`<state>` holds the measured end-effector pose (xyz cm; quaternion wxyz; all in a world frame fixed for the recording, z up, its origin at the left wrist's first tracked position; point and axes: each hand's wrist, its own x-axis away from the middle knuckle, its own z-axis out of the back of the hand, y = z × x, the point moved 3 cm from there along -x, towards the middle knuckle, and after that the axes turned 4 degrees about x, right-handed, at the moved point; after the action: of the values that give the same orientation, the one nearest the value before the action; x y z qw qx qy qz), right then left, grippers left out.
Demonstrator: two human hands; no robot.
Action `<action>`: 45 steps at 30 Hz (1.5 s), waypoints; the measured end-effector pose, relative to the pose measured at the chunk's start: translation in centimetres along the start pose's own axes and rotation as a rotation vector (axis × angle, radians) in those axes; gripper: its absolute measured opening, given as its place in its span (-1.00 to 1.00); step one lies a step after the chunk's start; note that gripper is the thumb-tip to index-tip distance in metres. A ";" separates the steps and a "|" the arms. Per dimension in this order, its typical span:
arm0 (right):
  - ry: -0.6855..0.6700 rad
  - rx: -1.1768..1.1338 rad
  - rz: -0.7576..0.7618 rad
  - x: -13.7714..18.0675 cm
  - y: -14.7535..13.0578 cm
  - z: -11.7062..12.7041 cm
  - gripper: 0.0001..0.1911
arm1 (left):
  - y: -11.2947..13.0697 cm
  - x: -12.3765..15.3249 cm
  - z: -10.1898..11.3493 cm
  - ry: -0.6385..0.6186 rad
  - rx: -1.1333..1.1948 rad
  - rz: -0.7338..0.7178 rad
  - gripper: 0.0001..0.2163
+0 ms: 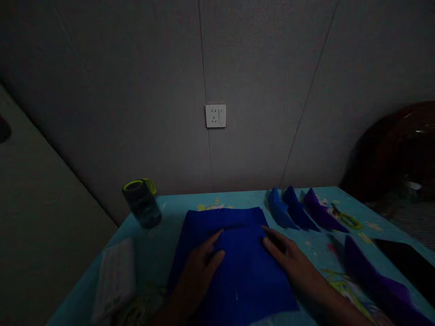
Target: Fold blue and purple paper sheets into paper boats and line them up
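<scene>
A sheet of deep blue paper (pixel 246 271) lies in front of me, its far edge lifted slightly over more blue paper (pixel 204 222) beneath. Whether these are two sheets or one folded piece I cannot tell. At the upper left corner, my left hand (pixel 200 265) has its thumb and fingers closed on the paper's edge. Opposite it, my right hand (pixel 288 259) grips the right edge, thumb on top. Beyond the right hand stand folded paper boats, one light blue (pixel 280 210), one dark blue (pixel 299 213) and one purple (pixel 321 213).
A dark bottle (pixel 142 206) with a yellow-green rim stands back left, near a white pack (pixel 116 274). Scissors (pixel 350 220) with yellow-green handles lie behind a larger purple folded paper (pixel 377 280). A black flat object (pixel 409 262) rests at right. A wall socket (pixel 215 116) is beyond the table.
</scene>
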<state>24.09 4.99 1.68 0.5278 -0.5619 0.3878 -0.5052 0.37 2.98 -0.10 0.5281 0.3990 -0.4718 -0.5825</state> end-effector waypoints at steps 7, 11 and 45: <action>-0.247 -0.160 0.003 0.3 1.1 -1.3 -0.46 | 0.3 0.3 -0.7 -0.046 -0.480 -0.245 -0.55; -0.210 -0.060 0.093 -0.3 1.9 -1.6 -0.51 | 0.5 0.4 -0.8 -0.032 -0.716 -0.347 -0.57; -0.207 1.304 0.747 1.2 2.4 -4.9 -0.36 | -1.2 -0.6 -3.9 -0.186 -1.107 -0.567 -0.54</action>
<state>19.73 2.45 -0.79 0.9228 -0.0118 0.1235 -0.3647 3.94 3.10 -2.24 0.4381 0.1237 -0.0202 -0.8901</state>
